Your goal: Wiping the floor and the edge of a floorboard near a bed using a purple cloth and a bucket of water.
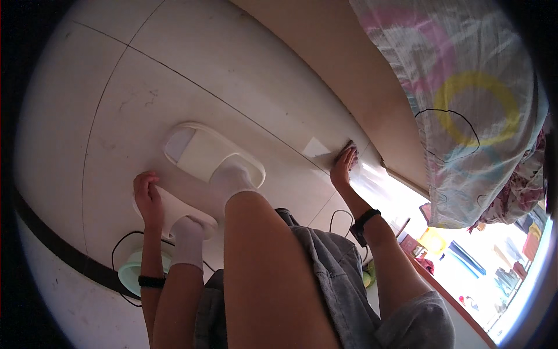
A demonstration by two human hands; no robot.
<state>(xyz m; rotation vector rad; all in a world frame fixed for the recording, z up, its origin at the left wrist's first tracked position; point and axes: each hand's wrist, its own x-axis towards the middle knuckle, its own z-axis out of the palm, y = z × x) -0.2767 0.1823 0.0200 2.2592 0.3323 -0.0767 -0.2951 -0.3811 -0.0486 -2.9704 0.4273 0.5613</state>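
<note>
My right hand (pixel 342 168) lies over a folded, dark reddish patterned cloth (pixel 354 150) and holds it against the pale tiled floor (pixel 209 56). The cloth is close to the foot of a beige panel (pixel 344 56). My left hand (pixel 148 198) hangs above a white slipper (pixel 174 209), its fingers loosely bent, with nothing seen in it. White-socked feet (pixel 233 174) are in two white slippers, the other slipper (pixel 200 150) being farther ahead. A dark band is on each wrist.
A sheet (pixel 436 52) with coloured rings hangs over the panel at the right. Behind my left forearm stands a pale green basin (pixel 130 272), with a black cable (pixel 114 251) looping beside it. Various items, including a yellow object (pixel 431 242), lie in bright light at lower right.
</note>
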